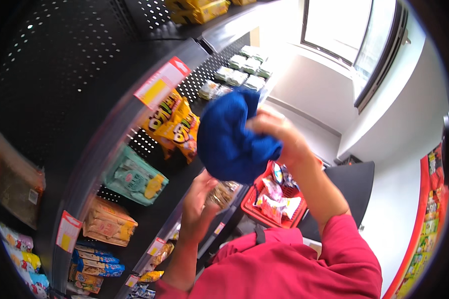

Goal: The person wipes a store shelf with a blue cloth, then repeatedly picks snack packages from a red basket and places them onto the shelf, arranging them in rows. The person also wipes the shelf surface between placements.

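My right hand grips a crumpled blue cloth, raised in front of the shelves and slightly blurred. Just below the cloth is my left hand, its fingers and thumb curved. Beside that thumb shows a clear package with brown contents, partly covered by the cloth. Whether my left hand holds this package or only overlaps it in the view, I cannot tell. Left of the cloth, yellow snack bags stand on a black perforated shelf. Nearer me on that shelf are a mint-green snack pack and an orange-beige pack.
A red basket of snack bags lies beyond my forearms, beside a black panel. Small white-and-green packs line the shelf's far end. Price tags hang on the shelf edge. An open window is at upper right.
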Action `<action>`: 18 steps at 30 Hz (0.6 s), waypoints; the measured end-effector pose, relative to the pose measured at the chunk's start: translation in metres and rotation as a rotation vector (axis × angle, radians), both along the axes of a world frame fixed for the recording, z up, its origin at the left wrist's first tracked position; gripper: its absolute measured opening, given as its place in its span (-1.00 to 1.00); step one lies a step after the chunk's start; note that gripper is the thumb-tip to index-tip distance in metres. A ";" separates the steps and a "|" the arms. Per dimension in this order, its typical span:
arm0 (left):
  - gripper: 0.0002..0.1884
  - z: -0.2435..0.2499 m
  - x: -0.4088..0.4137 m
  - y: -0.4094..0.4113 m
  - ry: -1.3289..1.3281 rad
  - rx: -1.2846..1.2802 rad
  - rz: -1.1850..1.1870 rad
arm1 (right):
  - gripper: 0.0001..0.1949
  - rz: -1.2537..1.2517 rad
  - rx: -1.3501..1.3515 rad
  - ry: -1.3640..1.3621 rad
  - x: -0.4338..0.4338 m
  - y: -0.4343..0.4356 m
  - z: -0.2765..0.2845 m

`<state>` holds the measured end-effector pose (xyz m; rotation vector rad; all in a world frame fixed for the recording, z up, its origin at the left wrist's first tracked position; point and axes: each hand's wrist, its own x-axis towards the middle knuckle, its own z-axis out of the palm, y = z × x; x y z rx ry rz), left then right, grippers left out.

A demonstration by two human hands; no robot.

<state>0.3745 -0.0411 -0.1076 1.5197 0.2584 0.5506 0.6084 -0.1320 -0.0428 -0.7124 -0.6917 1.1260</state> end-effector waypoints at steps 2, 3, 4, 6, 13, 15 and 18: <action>-0.01 -0.031 0.026 -0.012 -0.082 -0.403 -0.144 | -0.64 -0.104 -0.214 0.105 -0.015 -0.023 -0.055; -0.03 -0.046 0.031 -0.018 -0.069 -0.590 -0.150 | -0.69 -0.124 -0.282 0.198 -0.022 -0.031 -0.087; -0.22 -0.070 0.030 -0.023 -0.041 -0.701 -0.110 | -0.67 -0.129 -0.339 0.261 -0.023 -0.045 -0.125; -0.57 -0.101 0.030 -0.031 0.097 -0.658 -0.021 | -0.66 -0.167 -0.455 0.378 -0.028 -0.075 -0.195; -0.82 -0.213 0.012 -0.055 0.408 0.015 0.076 | -0.68 -0.330 -0.585 0.073 -0.082 -0.149 -0.312; -0.78 -0.240 0.008 -0.055 0.508 0.050 0.010 | -0.67 -0.347 -0.736 0.069 -0.085 -0.160 -0.326; -0.79 -0.292 0.009 -0.053 0.562 -0.104 -0.021 | -0.64 -0.409 -0.752 0.015 -0.095 -0.170 -0.384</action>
